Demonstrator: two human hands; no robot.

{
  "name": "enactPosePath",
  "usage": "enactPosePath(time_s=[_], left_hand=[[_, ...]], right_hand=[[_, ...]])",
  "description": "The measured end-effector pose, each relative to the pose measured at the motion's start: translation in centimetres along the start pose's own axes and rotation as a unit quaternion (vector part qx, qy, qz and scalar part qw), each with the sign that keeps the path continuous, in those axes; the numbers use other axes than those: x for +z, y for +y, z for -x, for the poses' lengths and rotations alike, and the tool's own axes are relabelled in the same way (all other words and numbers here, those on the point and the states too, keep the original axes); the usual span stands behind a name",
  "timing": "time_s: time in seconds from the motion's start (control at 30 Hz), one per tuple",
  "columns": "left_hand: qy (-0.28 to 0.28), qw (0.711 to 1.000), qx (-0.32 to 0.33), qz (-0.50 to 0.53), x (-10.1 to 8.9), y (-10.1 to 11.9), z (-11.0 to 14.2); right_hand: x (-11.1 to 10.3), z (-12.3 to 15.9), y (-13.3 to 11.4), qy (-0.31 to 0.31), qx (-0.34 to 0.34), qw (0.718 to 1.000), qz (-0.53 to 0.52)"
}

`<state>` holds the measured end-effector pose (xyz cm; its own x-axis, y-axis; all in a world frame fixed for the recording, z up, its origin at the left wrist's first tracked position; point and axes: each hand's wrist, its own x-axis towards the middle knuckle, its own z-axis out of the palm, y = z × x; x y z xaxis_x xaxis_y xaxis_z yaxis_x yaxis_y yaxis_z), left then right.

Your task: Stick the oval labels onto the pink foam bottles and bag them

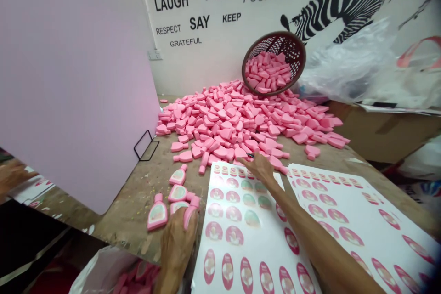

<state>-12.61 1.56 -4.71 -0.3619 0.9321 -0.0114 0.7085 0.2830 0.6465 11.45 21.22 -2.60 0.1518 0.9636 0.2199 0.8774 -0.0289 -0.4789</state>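
My left hand (177, 241) is closed round a small pink bottle (190, 212) at the table's front edge. Several labelled pink bottles lie just beyond it, among them an upright-lying bottle (157, 212) with a pale green label. My right hand (259, 166) reaches over the top of a sticker sheet (220, 193), its fingers pinched on a thin dark tool (250, 155) whose exact kind I cannot make out. Pink and green label stickers cover that sheet, with bare white gaps on its right part. The tool's tip is close to the heap of unlabelled pink bottles (227, 124).
A brown basket (245, 71) lies tipped on the heap, bottles inside. Another sticker sheet (347, 193) is at right. A pale panel (79, 78) on a wire stand (146, 147) blocks the left; another person's hand (14, 177) shows beyond. Below sits a bag (99, 268) of bottles.
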Motion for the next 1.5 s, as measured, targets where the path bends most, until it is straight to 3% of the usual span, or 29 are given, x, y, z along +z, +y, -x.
enactPosePath(time_s=[0.13,0.2,0.27,0.37,0.5,0.6,0.7,0.8,0.9,1.0,1.07,1.13,1.23,1.33,1.5], left_hand=[[0.120,0.987,0.102,-0.023,0.3,0.3,-0.8],[0.175,0.974,0.144,-0.006,0.3,0.7,-1.0],[0.194,0.963,0.182,0.046,0.4,1.5,-1.0],[0.155,0.955,0.218,0.128,1.2,3.6,-0.4],[0.040,0.962,0.212,0.167,3.6,5.9,1.7],[-0.037,0.961,0.182,0.206,5.3,6.1,3.0],[-0.075,0.953,0.134,0.262,5.8,5.6,3.4],[-0.127,0.925,0.058,0.353,5.3,5.7,3.1],[-0.159,0.880,-0.025,0.446,4.4,6.8,3.1],[-0.168,0.878,-0.055,0.444,4.0,8.1,3.8],[-0.192,0.873,-0.064,0.444,3.9,8.6,4.4],[-0.208,0.855,-0.070,0.470,4.0,8.8,4.5],[-0.213,0.844,-0.065,0.487,4.1,8.6,4.1],[-0.223,0.863,-0.042,0.451,4.6,8.5,3.4],[-0.222,0.882,-0.026,0.415,6.1,8.8,3.3]], right_hand=[[2.6,-0.9,-0.9,0.016,0.002,0.999,0.049],[3.0,-0.9,-0.5,0.015,0.002,0.998,0.063],[3.0,-1.0,0.0,0.011,0.008,0.997,0.075],[2.8,-1.4,-0.3,0.009,0.022,0.996,0.083],[3.1,-2.0,-2.8,0.010,0.021,0.997,0.075],[2.9,-2.3,-4.4,0.000,0.012,0.998,0.064],[0.9,-1.5,-4.2,-0.012,-0.005,0.998,0.054],[-2.1,2.6,-2.7,-0.035,-0.045,0.998,0.037],[-4.6,10.2,-1.1,-0.076,-0.136,0.987,-0.028],[-5.6,17.0,0.0,-0.091,-0.173,0.973,-0.122],[-5.7,18.7,1.1,-0.124,-0.164,0.962,-0.180],[-5.7,18.4,2.6,-0.121,-0.130,0.964,-0.200],[-5.1,16.2,5.0,-0.043,-0.078,0.988,-0.125],[-4.2,15.1,6.1,-0.008,-0.120,0.992,-0.044],[-2.9,15.6,5.7,0.023,-0.185,0.982,0.020]])
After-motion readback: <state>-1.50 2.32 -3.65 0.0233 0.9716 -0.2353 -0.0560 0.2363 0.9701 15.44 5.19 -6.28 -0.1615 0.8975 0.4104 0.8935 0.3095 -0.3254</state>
